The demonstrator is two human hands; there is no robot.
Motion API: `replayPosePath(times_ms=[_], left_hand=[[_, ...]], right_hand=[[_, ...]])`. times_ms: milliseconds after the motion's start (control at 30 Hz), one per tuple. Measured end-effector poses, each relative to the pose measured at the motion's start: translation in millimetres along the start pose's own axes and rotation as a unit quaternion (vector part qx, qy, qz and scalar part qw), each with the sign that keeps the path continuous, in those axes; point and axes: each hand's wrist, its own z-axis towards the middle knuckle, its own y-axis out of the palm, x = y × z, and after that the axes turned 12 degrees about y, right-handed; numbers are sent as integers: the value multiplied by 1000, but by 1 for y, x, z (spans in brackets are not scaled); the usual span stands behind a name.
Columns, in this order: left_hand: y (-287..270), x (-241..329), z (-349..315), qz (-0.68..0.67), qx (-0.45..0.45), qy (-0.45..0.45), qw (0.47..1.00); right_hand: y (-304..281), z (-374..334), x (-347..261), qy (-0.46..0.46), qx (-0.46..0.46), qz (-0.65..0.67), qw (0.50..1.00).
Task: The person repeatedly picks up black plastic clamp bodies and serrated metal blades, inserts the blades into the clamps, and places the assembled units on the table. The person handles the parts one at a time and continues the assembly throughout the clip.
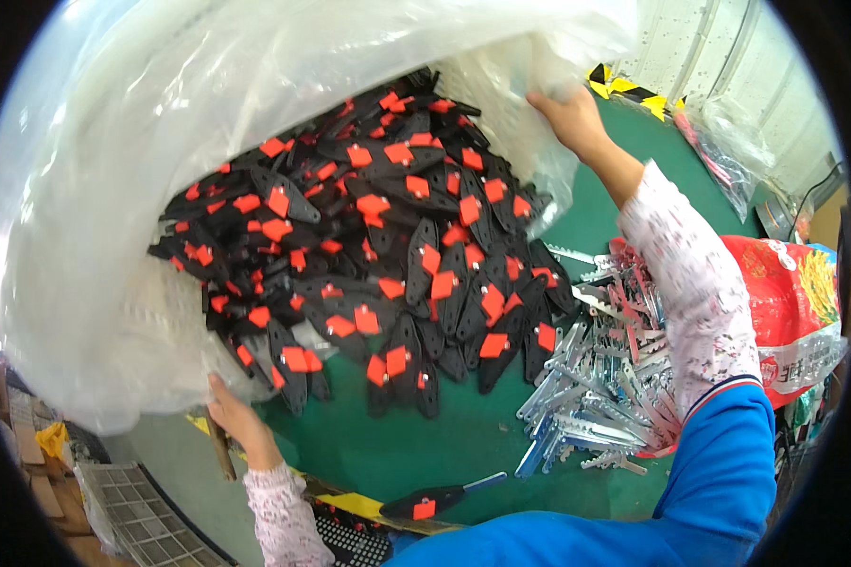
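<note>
A large clear plastic bag (95, 246) lies mouth toward me, and a heap of black plastic handles with red tabs (378, 236) spreads from it onto the green tabletop (369, 425). My right hand (577, 121) is closed on the bag's rim at the far right. At the near left, my left hand (241, 420) pinches the lower rim of the same bag. Some handles still sit inside the plastic, partly hidden by its upper side. One black handle with a metal blade sticking out (425, 503) rests by the table's near edge.
Right of the heap lies a pile of toothed metal blades (596, 387). Beyond my right sleeve is a red printed bag (780, 302). A small clear bag with pink items (723, 151) lies at the back right. Below left stands a metal grid rack (147, 515).
</note>
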Motion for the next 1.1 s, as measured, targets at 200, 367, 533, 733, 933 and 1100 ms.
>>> replayPosePath(times_ms=[200,367,533,733,933,1100], left_hand=[[30,-35,-1,-1,-108,70,992],[46,-23,11,-44,-128,54,989],[33,50,-63,116,-62,324,937],[171,126,26,57,-244,432,866],[294,85,130,377,-281,253,845],[288,78,102,88,-388,358,845]], right_hand=[[-25,10,19,50,62,-173,982],[12,-33,-17,-242,362,-76,897],[34,-61,-17,-434,38,-104,894],[113,49,14,-114,-20,-138,984],[117,65,28,-11,-148,-11,989],[113,7,31,-9,-243,28,970]])
